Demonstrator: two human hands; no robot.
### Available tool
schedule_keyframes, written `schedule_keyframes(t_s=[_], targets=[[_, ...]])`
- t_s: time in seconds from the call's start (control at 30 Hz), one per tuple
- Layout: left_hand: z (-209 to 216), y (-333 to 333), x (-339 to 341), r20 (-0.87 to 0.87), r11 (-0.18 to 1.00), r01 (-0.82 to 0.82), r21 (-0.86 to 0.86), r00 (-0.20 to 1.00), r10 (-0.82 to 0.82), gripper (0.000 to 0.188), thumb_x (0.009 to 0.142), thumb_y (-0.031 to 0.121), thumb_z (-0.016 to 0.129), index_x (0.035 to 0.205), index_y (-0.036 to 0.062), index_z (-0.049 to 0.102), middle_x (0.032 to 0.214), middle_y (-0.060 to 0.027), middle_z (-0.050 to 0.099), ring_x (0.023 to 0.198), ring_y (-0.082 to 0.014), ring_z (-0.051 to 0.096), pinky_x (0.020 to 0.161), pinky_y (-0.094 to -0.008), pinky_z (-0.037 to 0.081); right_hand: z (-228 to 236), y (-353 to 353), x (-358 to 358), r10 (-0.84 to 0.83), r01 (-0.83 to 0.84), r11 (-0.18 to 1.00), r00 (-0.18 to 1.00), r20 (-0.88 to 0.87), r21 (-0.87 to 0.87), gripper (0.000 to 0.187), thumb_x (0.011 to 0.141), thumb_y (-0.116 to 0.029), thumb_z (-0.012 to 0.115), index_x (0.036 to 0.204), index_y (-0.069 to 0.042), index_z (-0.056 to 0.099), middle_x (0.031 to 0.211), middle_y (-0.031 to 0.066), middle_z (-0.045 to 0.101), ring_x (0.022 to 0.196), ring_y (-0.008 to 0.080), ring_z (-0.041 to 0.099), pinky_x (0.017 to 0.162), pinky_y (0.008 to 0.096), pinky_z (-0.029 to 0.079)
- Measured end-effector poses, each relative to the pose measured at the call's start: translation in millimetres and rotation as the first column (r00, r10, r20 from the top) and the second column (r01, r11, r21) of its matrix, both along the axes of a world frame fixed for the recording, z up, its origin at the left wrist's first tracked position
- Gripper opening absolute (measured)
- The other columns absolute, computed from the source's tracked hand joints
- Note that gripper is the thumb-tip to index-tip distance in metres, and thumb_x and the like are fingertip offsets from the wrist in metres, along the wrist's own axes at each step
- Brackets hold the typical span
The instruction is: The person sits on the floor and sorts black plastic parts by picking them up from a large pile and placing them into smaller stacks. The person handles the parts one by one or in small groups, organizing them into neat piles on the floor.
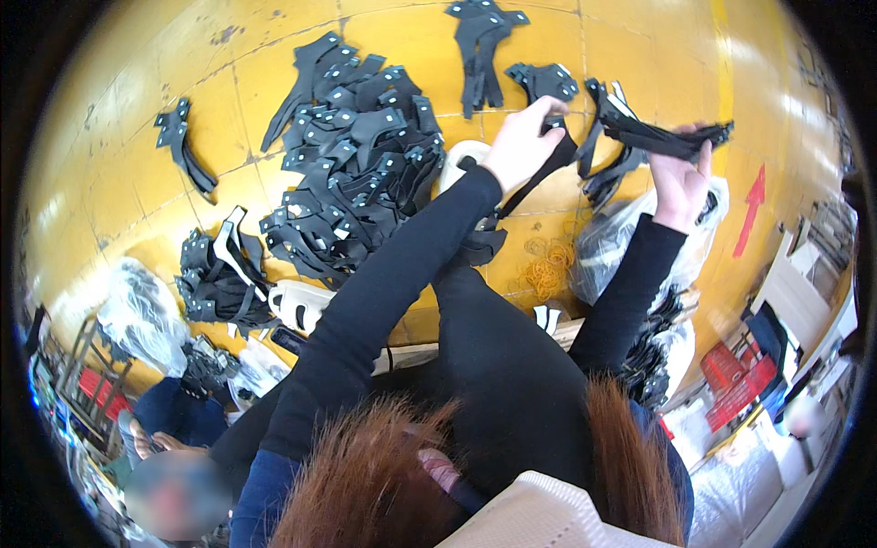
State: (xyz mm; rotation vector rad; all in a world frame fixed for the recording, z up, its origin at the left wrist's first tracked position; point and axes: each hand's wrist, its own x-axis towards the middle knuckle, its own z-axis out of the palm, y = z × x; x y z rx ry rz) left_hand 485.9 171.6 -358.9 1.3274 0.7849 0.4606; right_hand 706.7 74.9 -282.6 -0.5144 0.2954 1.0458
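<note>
My right hand [681, 187] is closed around a bundle of flat black strap-like pieces [662, 139], held raised at the far right. To its left, my left hand [528, 144] has thumb and fingers curled at the end of a single long black piece [551, 169], which hangs down toward the near side. Just beyond that hand lies a small group of black pieces [545, 82] with white marks. More black strips [617, 173] lie beneath the raised bundle. A large heap of such pieces [361, 155] spreads over the yellow floor on the left.
Orange rubber bands [548, 267] lie beside a clear plastic bag [607, 251]. Another black stack [481, 50] is at the far side. White plastic shapes [300, 306] sit near the heap. At the lower left is another person [178, 416]; a red arrow [751, 208] marks the right-hand floor.
</note>
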Motion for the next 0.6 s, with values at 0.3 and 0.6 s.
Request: schedule_keyframes(t_s=[0.3, 0.6], targets=[[-25, 20, -78, -0.167, 0.916, -0.031, 0.401, 0.980, 0.106, 0.025, 0.083, 0.010, 0.060, 0.107, 0.0055, 0.061, 0.111, -0.0118, 0.062, 0.109, -0.0285, 0.056, 0.096, -0.0357, 0.042, 4, -5, 5, 0.005, -0.004, 1.000, 1.000, 0.021, -0.012, 0.024, 0.091, -0.016, 0.054, 0.114, -0.010, 0.060, 0.111, 0.0019, 0.064, 0.100, 0.0191, 0.056, 0.104, 0.0474, 0.027], [-54, 45, -178, -0.466, 0.841, -0.003, 0.541, 0.831, 0.303, 0.048, 0.072, 0.006, 0.069, 0.119, 0.0090, 0.057, 0.121, -0.0132, 0.058, 0.122, -0.0321, 0.048, 0.103, -0.0405, 0.037, 1, 10, -8, -0.011, 0.010, 1.000, 0.999, -0.032, -0.011, 0.024, 0.089, -0.015, 0.057, 0.111, -0.007, 0.061, 0.108, 0.0046, 0.065, 0.099, 0.0200, 0.058, 0.103, 0.0469, 0.029]])
